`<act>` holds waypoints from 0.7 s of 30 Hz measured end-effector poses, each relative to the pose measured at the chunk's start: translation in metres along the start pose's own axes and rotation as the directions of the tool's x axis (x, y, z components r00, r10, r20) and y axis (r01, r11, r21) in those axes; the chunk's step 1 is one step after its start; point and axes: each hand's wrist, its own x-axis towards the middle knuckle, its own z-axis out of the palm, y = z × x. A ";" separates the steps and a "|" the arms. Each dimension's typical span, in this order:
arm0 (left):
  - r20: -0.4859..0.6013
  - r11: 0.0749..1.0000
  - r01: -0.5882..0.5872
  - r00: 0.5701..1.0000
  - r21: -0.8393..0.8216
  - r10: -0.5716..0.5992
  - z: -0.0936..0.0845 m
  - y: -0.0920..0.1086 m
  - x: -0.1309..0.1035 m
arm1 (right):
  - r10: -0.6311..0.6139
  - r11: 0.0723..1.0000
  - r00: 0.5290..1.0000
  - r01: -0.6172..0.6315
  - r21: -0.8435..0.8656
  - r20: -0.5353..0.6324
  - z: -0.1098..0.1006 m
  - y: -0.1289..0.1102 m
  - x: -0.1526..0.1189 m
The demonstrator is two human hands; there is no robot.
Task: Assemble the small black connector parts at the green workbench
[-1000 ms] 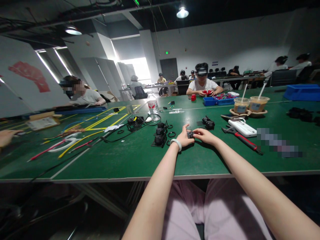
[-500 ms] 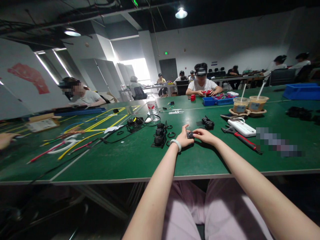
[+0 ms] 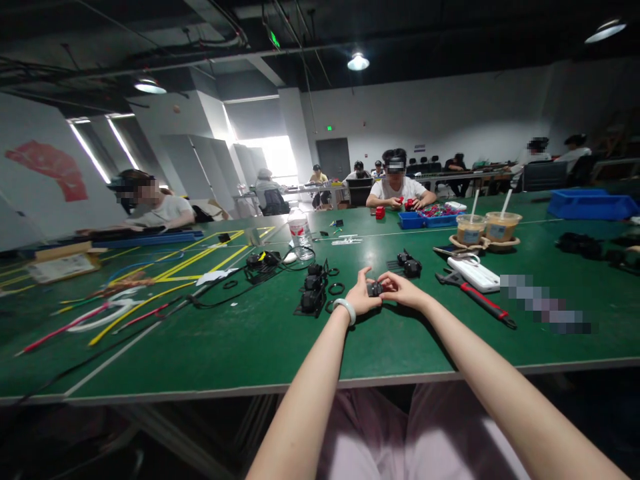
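Note:
Between my two hands is a small black part (image 3: 374,289), held just above the green table (image 3: 240,353). My left hand (image 3: 362,294), with a pale bracelet at the wrist, grips its left side. The fingers of my right hand (image 3: 399,289) pinch it from the right. Left of my hands stands a row of black devices (image 3: 313,291), with black rings (image 3: 337,289) beside it. Another black device (image 3: 407,264) lies just beyond my right hand.
Red-handled pliers (image 3: 483,301), a white power bank (image 3: 474,273) and two drink cups (image 3: 485,229) lie to the right. A bottle (image 3: 299,235), cables (image 3: 145,300) and a carton (image 3: 64,262) are left. Across the table, a person (image 3: 397,187) handles red parts near blue trays (image 3: 411,221).
The camera view has tilted up and shifted slightly right, so the table sits lower in the picture. Both my hands stay on the black part, with the right fingers slightly repositioned.

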 end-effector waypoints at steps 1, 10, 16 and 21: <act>0.004 1.000 0.003 1.000 -0.001 -0.003 0.000 0.000 0.000 | 0.006 1.000 1.000 -0.006 -0.001 -0.004 0.000 -0.001 0.000; 0.003 0.999 -0.011 1.000 0.031 0.011 0.000 -0.002 0.000 | 0.022 0.999 0.999 -0.023 -0.034 -0.023 -0.002 0.002 0.000; 0.013 0.999 -0.034 0.999 0.031 0.034 0.001 -0.004 0.003 | 0.010 0.999 1.000 -0.011 -0.044 -0.022 -0.002 0.003 0.000; 0.023 1.000 -0.014 1.000 -0.004 0.014 0.002 -0.002 0.002 | 0.013 0.997 0.999 -0.016 -0.074 -0.040 -0.003 0.005 0.000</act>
